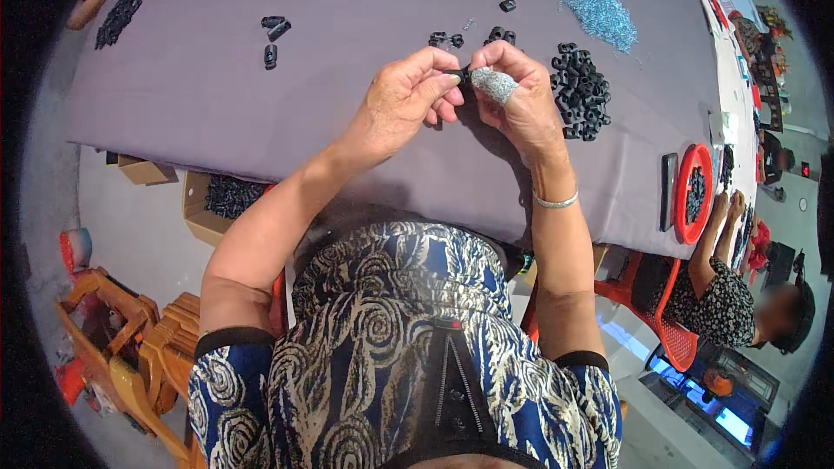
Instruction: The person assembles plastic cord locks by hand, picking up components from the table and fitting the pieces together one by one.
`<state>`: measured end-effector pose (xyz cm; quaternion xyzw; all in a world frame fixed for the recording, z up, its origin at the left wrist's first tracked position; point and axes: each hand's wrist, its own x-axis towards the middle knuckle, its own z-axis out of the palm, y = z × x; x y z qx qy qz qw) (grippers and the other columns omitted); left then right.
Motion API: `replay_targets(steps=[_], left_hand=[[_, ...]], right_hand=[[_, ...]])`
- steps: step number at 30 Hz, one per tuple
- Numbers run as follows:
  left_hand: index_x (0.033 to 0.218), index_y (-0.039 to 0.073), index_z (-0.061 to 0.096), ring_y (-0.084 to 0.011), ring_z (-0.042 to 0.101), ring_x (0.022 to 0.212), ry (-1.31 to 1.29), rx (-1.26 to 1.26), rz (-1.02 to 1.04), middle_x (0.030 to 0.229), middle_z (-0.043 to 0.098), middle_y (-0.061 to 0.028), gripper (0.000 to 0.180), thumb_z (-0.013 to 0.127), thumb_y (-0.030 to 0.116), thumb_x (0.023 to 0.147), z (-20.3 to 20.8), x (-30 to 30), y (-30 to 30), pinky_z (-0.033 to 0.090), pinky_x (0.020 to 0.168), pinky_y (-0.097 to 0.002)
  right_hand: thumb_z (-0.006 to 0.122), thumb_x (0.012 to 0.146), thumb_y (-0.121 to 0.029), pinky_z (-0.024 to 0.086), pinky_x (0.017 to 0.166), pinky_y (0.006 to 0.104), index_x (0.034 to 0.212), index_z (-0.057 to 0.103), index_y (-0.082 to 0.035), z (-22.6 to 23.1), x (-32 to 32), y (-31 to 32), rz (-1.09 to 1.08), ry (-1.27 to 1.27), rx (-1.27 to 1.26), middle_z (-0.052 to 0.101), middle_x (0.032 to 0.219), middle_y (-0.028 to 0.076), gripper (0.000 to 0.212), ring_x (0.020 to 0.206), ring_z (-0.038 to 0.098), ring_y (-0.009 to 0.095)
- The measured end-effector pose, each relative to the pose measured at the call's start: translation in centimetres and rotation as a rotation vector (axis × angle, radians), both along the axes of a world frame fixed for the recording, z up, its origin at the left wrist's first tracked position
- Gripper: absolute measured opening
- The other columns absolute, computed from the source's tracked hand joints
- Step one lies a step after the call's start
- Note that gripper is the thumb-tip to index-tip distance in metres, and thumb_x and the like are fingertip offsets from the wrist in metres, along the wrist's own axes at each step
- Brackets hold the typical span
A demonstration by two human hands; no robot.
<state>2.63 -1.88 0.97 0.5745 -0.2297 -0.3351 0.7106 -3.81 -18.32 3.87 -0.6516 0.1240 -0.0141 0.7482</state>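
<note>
Both hands met over the grey worktop [200, 78], just left of the heap of black parts [580, 91]. Left hand [408, 100]: grip pinching a small black piece [460, 76]. Right hand [524, 104], thumb wrapped in a silvery covering [493, 84] — grip pinching the piece's other end. Beyond the heap lay a bluish, glittery pile [599, 10]; to its right, nearer the wearer — a red-rimmed tray [682, 200].
</note>
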Motion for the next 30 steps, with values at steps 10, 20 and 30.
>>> replay_targets(steps=[10, 20, 30], left_hand=[[0.113, -0.001, 0.053, -0.01, 0.06, 0.07, -0.016, 0.017, 0.002, 0.085, 0.062, -0.0055, 0.023, 0.047, 0.015, 0.099, -0.04, -0.21, -0.06, 0.047, 0.062, -0.0213], [0.111, -0.001, 0.055, -0.0091, 0.061, 0.07, -0.039, 0.024, 0.008, 0.084, 0.063, -0.0045, 0.021, 0.047, 0.015, 0.099, -0.14, -0.29, -0.17, 0.048, 0.061, -0.021], [0.112, 0.0, 0.055, -0.0085, 0.06, 0.07, -0.025, 0.036, -0.005, 0.084, 0.063, -0.0037, 0.022, 0.046, 0.015, 0.099, -0.14, -0.16, -0.14, 0.048, 0.061, -0.0206]], right_hand=[[0.06, 0.086, -0.006, 0.031, 0.039, 0.0177, 0.085, 0.057, -0.005, -0.16, -0.07, -0.1, 0.03, -0.016, 0.002, 0.052, 0.069, -0.003, 0.003, 0.047, 0.042, 0.002], [0.059, 0.086, -0.009, 0.03, 0.038, 0.0173, 0.086, 0.057, -0.006, -0.22, -0.04, -0.59, 0.053, 0.059, 0.084, 0.053, 0.068, -0.002, 0.003, 0.048, 0.04, 0.002], [0.057, 0.088, -0.009, 0.032, 0.036, 0.0165, 0.086, 0.058, -0.006, 0.06, -0.02, -0.35, 0.061, 0.037, 0.1, 0.058, 0.068, 0.001, 0.003, 0.047, 0.046, 0.002]])
